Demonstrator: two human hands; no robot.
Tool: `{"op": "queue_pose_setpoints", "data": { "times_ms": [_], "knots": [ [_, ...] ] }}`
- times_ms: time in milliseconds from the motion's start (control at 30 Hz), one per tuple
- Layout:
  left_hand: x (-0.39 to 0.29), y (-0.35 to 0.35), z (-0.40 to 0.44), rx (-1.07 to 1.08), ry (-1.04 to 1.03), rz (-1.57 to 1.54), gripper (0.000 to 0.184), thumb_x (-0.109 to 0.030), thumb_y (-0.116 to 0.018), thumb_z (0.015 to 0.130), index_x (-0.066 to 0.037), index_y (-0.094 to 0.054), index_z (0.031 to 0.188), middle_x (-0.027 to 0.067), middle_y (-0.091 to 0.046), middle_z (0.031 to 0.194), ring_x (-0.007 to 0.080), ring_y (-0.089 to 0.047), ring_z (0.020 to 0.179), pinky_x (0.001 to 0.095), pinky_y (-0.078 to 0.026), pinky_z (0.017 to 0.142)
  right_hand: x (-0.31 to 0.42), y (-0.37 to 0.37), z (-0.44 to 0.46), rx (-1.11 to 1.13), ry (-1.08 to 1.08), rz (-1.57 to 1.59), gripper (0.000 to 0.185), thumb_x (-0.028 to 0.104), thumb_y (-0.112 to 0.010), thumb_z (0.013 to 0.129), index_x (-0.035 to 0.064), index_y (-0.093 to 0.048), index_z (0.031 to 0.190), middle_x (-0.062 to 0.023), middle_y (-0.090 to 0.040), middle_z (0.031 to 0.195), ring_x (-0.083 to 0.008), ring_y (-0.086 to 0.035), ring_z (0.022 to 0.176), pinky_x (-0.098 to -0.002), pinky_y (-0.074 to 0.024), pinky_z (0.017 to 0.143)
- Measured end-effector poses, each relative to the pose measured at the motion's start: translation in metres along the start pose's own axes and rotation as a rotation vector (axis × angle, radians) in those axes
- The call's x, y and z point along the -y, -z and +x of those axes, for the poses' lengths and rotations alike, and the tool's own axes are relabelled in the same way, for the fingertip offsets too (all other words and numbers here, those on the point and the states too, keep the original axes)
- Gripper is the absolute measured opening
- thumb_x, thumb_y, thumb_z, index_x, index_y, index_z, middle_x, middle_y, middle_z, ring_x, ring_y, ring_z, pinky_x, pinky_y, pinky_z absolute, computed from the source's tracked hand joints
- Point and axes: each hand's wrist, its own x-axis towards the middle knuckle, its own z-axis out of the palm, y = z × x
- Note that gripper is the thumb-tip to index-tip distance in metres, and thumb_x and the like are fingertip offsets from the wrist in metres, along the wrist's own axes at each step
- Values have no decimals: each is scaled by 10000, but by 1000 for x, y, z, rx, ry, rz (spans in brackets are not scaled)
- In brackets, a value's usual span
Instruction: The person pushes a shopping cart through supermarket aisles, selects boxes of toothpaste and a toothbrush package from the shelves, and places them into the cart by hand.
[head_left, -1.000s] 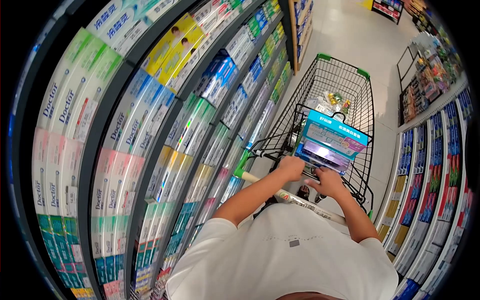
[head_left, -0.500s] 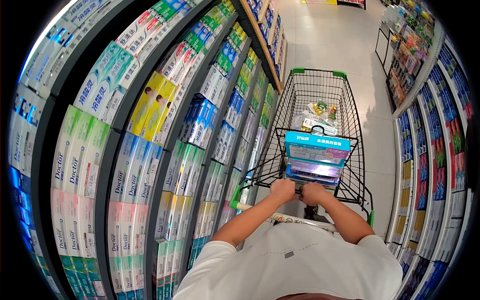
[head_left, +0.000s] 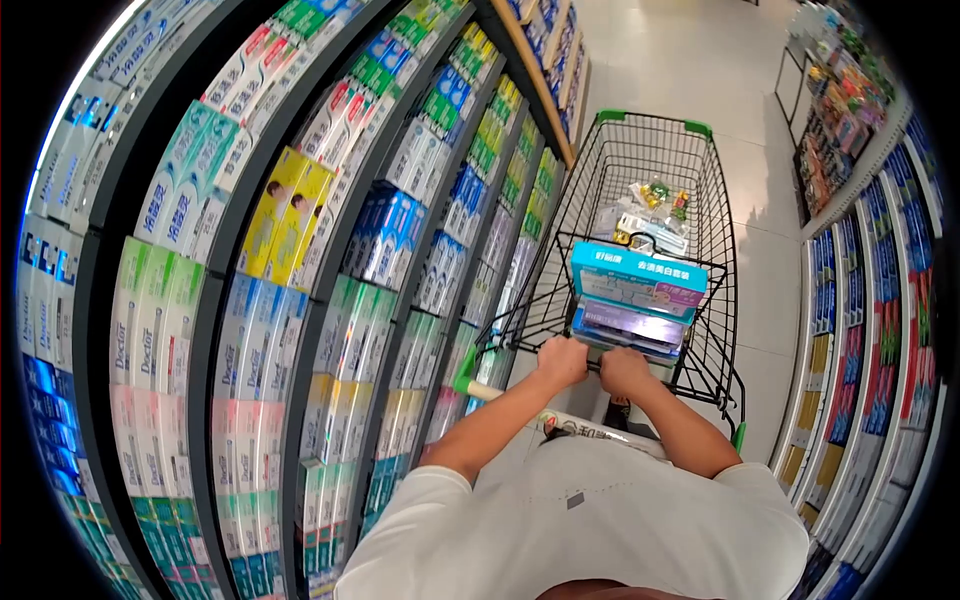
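Note:
My left hand (head_left: 562, 362) is closed at the rear of a black wire shopping cart (head_left: 728, 330) with green corners. Close beside it, my right hand (head_left: 625, 371) is closed on the same rear part; the fingers' undersides are hidden. Both forearms reach over the pale cart handle (head_left: 600, 432), which carries printed characters. Just ahead of my hands, a turquoise box (head_left: 636, 278) lies on a shiny purple-and-blue box (head_left: 630, 328) in the cart's rear section. Deeper in the basket lie small packs (head_left: 655, 228) with green and yellow parts, too small to make out.
Along the left, tall shelves hold rows of toothpaste boxes (head_left: 150, 320), yellow boxes (head_left: 285, 215) among them. A wood-edged rack (head_left: 540, 85) stands farther ahead. Right of the cart are shelves of packaged goods (head_left: 880, 330) and a display of small bagged items (head_left: 840, 110). Pale tiled floor (head_left: 680, 50) runs ahead.
The view has tipped down a little, so the cart and both hands sit slightly higher in it. The left shelves have shifted slightly. Both hands keep their hold on the cart.

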Motion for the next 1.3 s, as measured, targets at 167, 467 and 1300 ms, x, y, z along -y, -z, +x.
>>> {"op": "queue_pose_setpoints", "data": {
  "times_ms": [167,467,1300],
  "knots": [
    [-2,9,17,-39,-70,46,130,-197,-667,677,-91,-712,738,122,-689,765,287,-688,744,379,-548,682,-7,16,8,-39,-51,34,173,149,-602,750,54,-711,844,-204,-672,854,-362,-660,845,-436,-530,776],
    [2,12,44,-10,-132,52,184,-205,-659,669,-89,-654,812,121,-677,740,302,-675,699,411,-540,628,-18,28,15,-113,-69,62,183,137,-587,764,15,-713,818,-216,-664,840,-374,-663,802,-443,-528,744],
    [39,74,154,54,-475,247,187,-171,-574,755,-90,-688,880,136,-697,826,300,-690,765,419,-545,652,-20,66,77,-220,-349,226,216,173,-549,756,75,-710,863,-178,-684,852,-348,-666,821,-449,-527,733]
  ]
}}
